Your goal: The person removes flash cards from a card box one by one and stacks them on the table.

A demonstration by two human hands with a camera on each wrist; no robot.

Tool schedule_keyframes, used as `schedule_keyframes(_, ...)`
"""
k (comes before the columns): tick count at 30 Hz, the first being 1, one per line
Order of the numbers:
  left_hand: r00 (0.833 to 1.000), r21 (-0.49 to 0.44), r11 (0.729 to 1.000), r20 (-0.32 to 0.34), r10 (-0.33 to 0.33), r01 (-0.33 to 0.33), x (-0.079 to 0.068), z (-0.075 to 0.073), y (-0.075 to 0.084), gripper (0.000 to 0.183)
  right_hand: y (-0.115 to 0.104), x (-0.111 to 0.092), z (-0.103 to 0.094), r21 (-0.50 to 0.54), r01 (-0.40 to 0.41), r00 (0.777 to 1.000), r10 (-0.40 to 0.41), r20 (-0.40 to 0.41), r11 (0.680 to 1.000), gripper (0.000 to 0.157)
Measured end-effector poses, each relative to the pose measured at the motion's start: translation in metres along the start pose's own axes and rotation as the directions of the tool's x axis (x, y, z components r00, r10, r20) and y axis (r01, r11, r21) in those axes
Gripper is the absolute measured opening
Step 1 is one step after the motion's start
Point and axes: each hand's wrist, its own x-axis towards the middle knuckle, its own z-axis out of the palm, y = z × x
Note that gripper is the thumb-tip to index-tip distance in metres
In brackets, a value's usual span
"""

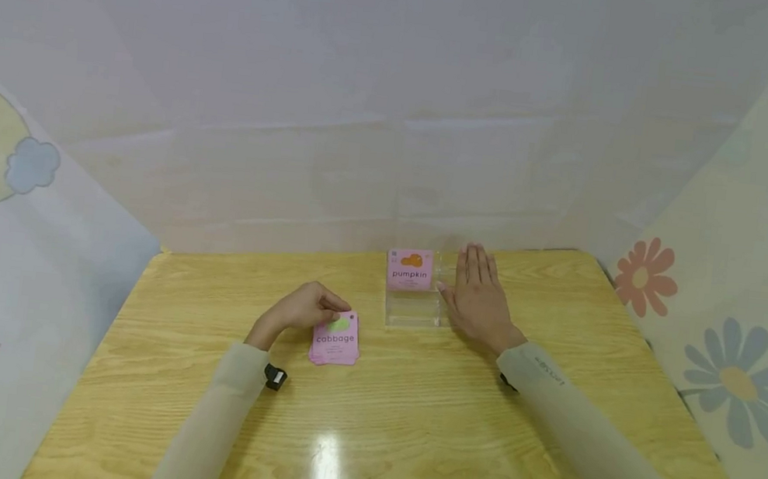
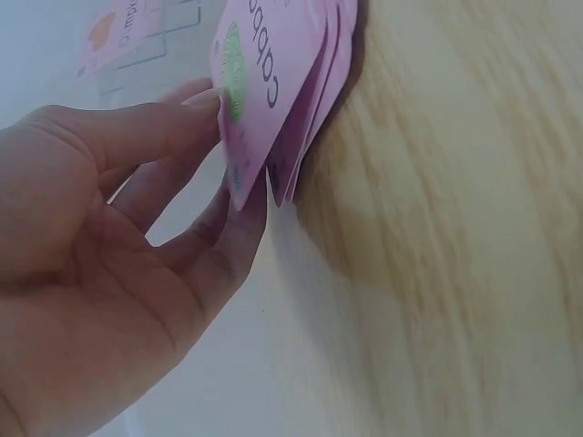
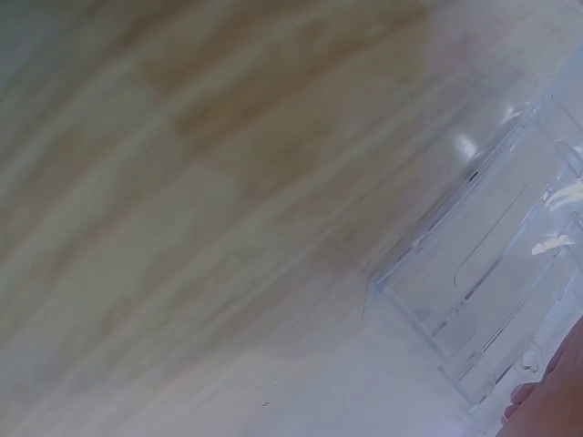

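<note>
My left hand (image 1: 303, 307) pinches the far edge of a pink card printed "cabbage" (image 1: 334, 346), thumb on its face. That card tops a small stack of pink cards (image 2: 317, 118) on the table; in the left wrist view its edge stands apart from those beneath. My right hand (image 1: 482, 306), fingers straight, rests at the right side of a clear plastic holder (image 1: 411, 317) with compartments. A pink "pumpkin" card (image 1: 410, 275) with an orange picture sits in its far left compartment. The right wrist view shows the holder's clear edges and little of the hand.
The wooden table (image 1: 394, 412) meets a pale paper-like wall (image 1: 278, 181) just behind the holder. Side panels carry a moon, a star and flowers. A small black strap piece (image 1: 275, 377) shows at the left wrist.
</note>
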Motion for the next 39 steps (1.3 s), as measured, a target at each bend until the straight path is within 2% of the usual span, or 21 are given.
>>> schedule_keyframes(9, 1.000, 0.012, 1.000, -0.007, 0.005, -0.005, -0.004, -0.002, 0.001, 0.028, -0.001, 0.000, 0.002, 0.017, -0.011, 0.999, 0.010, 0.037, 1.000, 0.081)
schedule_keyframes(14, 0.999, 0.020, 1.000, -0.038, 0.013, -0.012, -0.005, -0.007, 0.003, 0.032, -0.001, 0.000, 0.003, 0.015, -0.007, 0.999, 0.007, 0.038, 1.000, 0.081)
schedule_keyframes(21, 0.991, 0.057, 0.994, -0.095, 0.094, -0.089, -0.004, -0.012, 0.013, 0.029, -0.001, 0.000, 0.002, 0.010, -0.013, 0.999, 0.012, 0.052, 1.000, 0.082)
schedule_keyframes(26, 0.984, 0.098, 0.990, -0.135, 0.117, -0.104, 0.000, -0.015, 0.024, 0.034, -0.001, 0.002, -0.002, 0.005, -0.010, 0.999, 0.009, 0.043, 1.000, 0.081)
schedule_keyframes(32, 0.977, 0.191, 0.976, -0.163, 0.137, -0.105, 0.005, -0.017, 0.041, 0.041, -0.002, 0.002, -0.004, 0.011, -0.014, 0.999, 0.013, 0.044, 1.000, 0.080)
schedule_keyframes(36, 0.965, 0.217, 0.969, -0.201, 0.166, -0.122, 0.008, -0.016, 0.052, 0.043, -0.003, 0.001, -0.005, 0.017, -0.022, 0.998, 0.021, 0.061, 1.000, 0.082)
schedule_keyframes(39, 0.949, 0.225, 0.963, -0.241, 0.203, -0.148, 0.013, -0.016, 0.060, 0.041, -0.002, 0.001, -0.004, 0.018, -0.027, 0.997, 0.026, 0.068, 0.999, 0.083)
